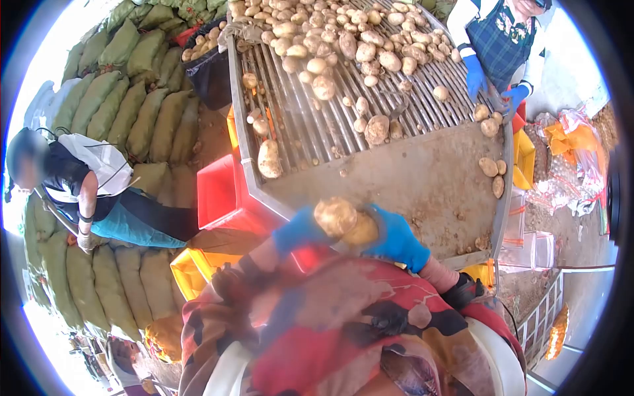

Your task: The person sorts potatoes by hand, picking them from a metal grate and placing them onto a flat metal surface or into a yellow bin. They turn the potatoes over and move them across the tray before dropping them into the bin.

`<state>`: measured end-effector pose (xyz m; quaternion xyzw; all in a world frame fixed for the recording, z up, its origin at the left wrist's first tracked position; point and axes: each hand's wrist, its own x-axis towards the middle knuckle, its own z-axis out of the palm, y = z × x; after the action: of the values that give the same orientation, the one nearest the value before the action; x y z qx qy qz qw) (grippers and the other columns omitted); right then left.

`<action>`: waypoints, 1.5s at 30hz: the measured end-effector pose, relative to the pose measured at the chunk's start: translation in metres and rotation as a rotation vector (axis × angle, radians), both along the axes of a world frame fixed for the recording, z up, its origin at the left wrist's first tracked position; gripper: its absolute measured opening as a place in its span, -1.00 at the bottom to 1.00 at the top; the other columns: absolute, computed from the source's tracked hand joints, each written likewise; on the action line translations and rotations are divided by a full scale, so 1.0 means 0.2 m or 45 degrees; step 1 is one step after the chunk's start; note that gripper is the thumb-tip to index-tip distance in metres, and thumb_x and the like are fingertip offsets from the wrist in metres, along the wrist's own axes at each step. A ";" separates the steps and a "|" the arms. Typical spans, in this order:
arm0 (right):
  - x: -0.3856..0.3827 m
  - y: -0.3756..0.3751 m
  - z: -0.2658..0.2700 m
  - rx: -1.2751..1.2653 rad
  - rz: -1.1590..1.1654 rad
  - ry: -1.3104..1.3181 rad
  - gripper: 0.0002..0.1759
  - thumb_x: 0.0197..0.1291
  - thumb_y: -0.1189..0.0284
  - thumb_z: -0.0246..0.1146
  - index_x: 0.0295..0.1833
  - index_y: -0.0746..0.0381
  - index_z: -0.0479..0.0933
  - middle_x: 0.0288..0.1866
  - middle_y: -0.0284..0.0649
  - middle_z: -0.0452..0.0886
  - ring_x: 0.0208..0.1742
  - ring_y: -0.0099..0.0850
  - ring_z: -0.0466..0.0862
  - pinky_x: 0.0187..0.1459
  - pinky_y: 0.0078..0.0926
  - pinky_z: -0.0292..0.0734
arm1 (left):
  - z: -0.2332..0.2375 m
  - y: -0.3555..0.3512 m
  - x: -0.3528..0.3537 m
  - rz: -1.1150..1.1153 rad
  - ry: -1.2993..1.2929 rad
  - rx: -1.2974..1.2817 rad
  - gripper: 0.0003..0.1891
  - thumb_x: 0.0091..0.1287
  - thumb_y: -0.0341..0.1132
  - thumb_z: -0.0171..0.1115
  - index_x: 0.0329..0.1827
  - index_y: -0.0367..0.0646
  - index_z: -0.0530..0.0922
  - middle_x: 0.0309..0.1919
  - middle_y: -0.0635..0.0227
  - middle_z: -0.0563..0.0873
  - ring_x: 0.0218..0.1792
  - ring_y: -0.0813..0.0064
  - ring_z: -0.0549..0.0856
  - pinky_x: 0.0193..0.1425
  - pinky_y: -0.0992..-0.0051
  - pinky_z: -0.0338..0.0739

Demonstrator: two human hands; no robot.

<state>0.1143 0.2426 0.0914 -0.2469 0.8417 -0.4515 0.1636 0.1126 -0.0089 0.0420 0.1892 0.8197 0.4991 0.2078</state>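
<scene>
My left hand (296,231), in a blue glove, is closed on a large pale potato (335,216) in front of my body. My right hand (401,239), gloved in the same blue, is closed on a second potato (364,230). The two potatoes touch or overlap, just short of the near edge of the sorting table (396,171). Part of my left fingers is blurred. Up the ribbed metal slats lies a heap of potatoes (356,49), with a large one (269,159) at the left edge and another (377,130) near the middle.
A red bin (218,191) and a yellow bin (193,272) stand at my left. At the far right a co-worker (505,39) in blue gloves reaches over the table edge. Another person (86,168) bends beside stacked green sacks (125,112). A yellow bin (523,158) stands at right.
</scene>
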 end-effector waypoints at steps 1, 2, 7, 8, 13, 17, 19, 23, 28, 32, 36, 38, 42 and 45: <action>0.01 0.00 0.01 0.026 0.015 0.066 -0.06 -0.24 0.13 0.55 0.31 0.20 0.36 0.19 0.06 0.52 0.17 -0.06 0.58 0.11 -0.25 0.53 | -0.03 0.00 0.01 -0.023 0.000 0.039 -0.55 0.15 -0.28 0.42 0.13 -0.07 0.56 0.07 0.27 0.64 0.12 0.25 0.59 0.29 0.33 0.45; 0.03 0.01 0.02 0.059 0.018 0.127 -0.07 -0.24 0.12 0.55 0.31 0.20 0.36 0.19 0.05 0.53 0.16 -0.05 0.58 0.11 -0.23 0.53 | -0.06 -0.01 0.03 -0.053 -0.030 0.080 -0.55 0.15 -0.30 0.42 0.13 -0.08 0.56 0.07 0.26 0.64 0.12 0.25 0.59 0.28 0.33 0.45; 0.07 0.03 0.06 0.217 0.094 0.312 -0.07 -0.24 0.10 0.54 0.30 0.18 0.37 0.19 0.03 0.53 0.15 -0.02 0.58 0.10 -0.16 0.53 | -0.02 -0.04 0.10 -0.119 -0.109 0.118 -0.57 0.15 -0.35 0.43 0.11 -0.14 0.57 0.05 0.28 0.66 0.08 0.33 0.62 0.24 0.35 0.49; 0.07 0.03 0.08 0.235 0.110 0.314 -0.07 -0.25 0.09 0.54 0.30 0.18 0.38 0.18 0.03 0.54 0.14 -0.02 0.58 0.10 -0.16 0.54 | 0.00 -0.02 0.12 -0.054 -0.108 0.178 -0.65 0.18 -0.38 0.38 0.05 -0.15 0.59 -0.02 0.30 0.69 -0.02 0.40 0.65 0.11 0.40 0.53; 0.03 0.04 0.08 0.130 0.195 0.314 -0.09 -0.17 -0.02 0.48 0.28 0.21 0.37 0.18 0.01 0.54 0.04 -0.01 0.63 0.00 -0.14 0.58 | 0.30 0.07 0.23 0.175 -0.277 0.283 -0.59 0.11 -0.31 0.46 0.03 -0.18 0.61 -0.08 0.33 0.73 -0.10 0.48 0.70 0.04 0.40 0.59; 0.02 0.08 0.00 0.079 0.252 0.222 -0.12 -0.20 0.01 0.51 0.25 0.18 0.42 0.14 0.00 0.57 0.04 -0.02 0.63 0.01 -0.15 0.57 | 0.33 0.13 0.29 0.170 -0.068 -0.178 -0.51 0.04 -0.21 0.53 0.03 -0.20 0.62 -0.08 0.33 0.75 -0.08 0.49 0.71 0.00 0.41 0.60; 0.06 0.06 0.07 0.121 0.197 0.286 -0.13 -0.25 0.03 0.56 0.21 0.17 0.47 0.11 0.01 0.60 0.07 -0.04 0.64 0.05 -0.18 0.57 | 0.25 0.11 0.32 0.253 -0.260 0.202 -0.55 0.07 -0.20 0.51 0.01 -0.18 0.63 -0.11 0.24 0.75 -0.08 0.42 0.73 0.03 0.40 0.60; 0.06 0.02 0.19 0.308 0.213 0.294 -0.06 -0.30 -0.01 0.56 0.25 0.19 0.45 0.11 0.01 0.60 0.05 -0.04 0.65 0.03 -0.20 0.59 | 0.13 0.09 0.30 0.195 -0.161 0.271 -0.63 0.13 -0.21 0.45 -0.03 -0.14 0.64 -0.19 0.21 0.76 -0.15 0.37 0.75 0.00 0.41 0.61; 0.07 0.02 0.26 0.330 0.224 0.270 -0.01 -0.34 -0.04 0.57 0.25 0.23 0.45 0.08 0.01 0.62 0.02 -0.05 0.66 0.01 -0.20 0.60 | -0.04 0.03 0.36 0.130 0.235 0.015 -0.75 0.21 -0.24 0.35 -0.10 -0.14 0.66 -0.31 0.27 0.74 -0.27 0.34 0.74 -0.11 0.38 0.60; 0.07 0.00 0.22 0.310 0.248 0.350 -0.07 -0.38 -0.04 0.59 0.14 0.25 0.51 -0.05 -0.01 0.67 -0.09 -0.06 0.70 -0.08 -0.20 0.63 | 0.08 0.13 0.39 0.240 0.173 -0.123 -0.85 0.24 -0.27 0.30 -0.26 -0.15 0.68 -0.44 0.28 0.72 -0.40 0.38 0.72 -0.30 0.38 0.58; 0.06 -0.02 0.17 0.272 0.266 0.409 -0.14 -0.36 -0.01 0.60 0.09 0.24 0.53 -0.13 -0.05 0.70 -0.16 -0.08 0.72 -0.13 -0.21 0.64 | 0.11 0.17 0.41 0.348 0.153 -0.238 -0.86 0.27 -0.30 0.26 -0.36 -0.15 0.69 -0.51 0.29 0.70 -0.47 0.42 0.71 -0.42 0.39 0.57; 0.05 -0.02 0.16 0.252 0.264 0.456 -0.17 -0.34 0.01 0.60 0.08 0.21 0.54 -0.16 -0.06 0.71 -0.18 -0.09 0.73 -0.14 -0.23 0.64 | 0.08 0.16 0.42 0.335 0.138 -0.190 -0.87 0.28 -0.30 0.25 -0.33 -0.15 0.68 -0.48 0.30 0.70 -0.44 0.42 0.71 -0.39 0.39 0.57; 0.05 -0.05 0.19 0.283 0.258 0.319 -0.22 -0.33 0.00 0.58 0.06 0.14 0.56 -0.17 -0.09 0.71 -0.18 -0.13 0.73 -0.15 -0.25 0.64 | 0.03 0.13 0.42 0.316 0.105 -0.096 -0.87 0.30 -0.31 0.23 -0.28 -0.15 0.68 -0.42 0.31 0.71 -0.38 0.41 0.71 -0.32 0.40 0.58; 0.04 -0.03 0.15 0.311 0.246 0.311 -0.24 -0.30 -0.01 0.57 0.06 0.10 0.57 -0.16 -0.11 0.70 -0.18 -0.13 0.73 -0.15 -0.25 0.64 | 0.00 0.11 0.41 0.267 0.060 -0.002 -0.87 0.32 -0.32 0.21 -0.24 -0.15 0.68 -0.37 0.32 0.72 -0.34 0.41 0.71 -0.27 0.40 0.58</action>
<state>0.1217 0.2368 0.1221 -0.3579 0.8761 -0.2949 0.1315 0.1952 0.0137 0.0422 0.1138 0.8401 0.5128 0.1351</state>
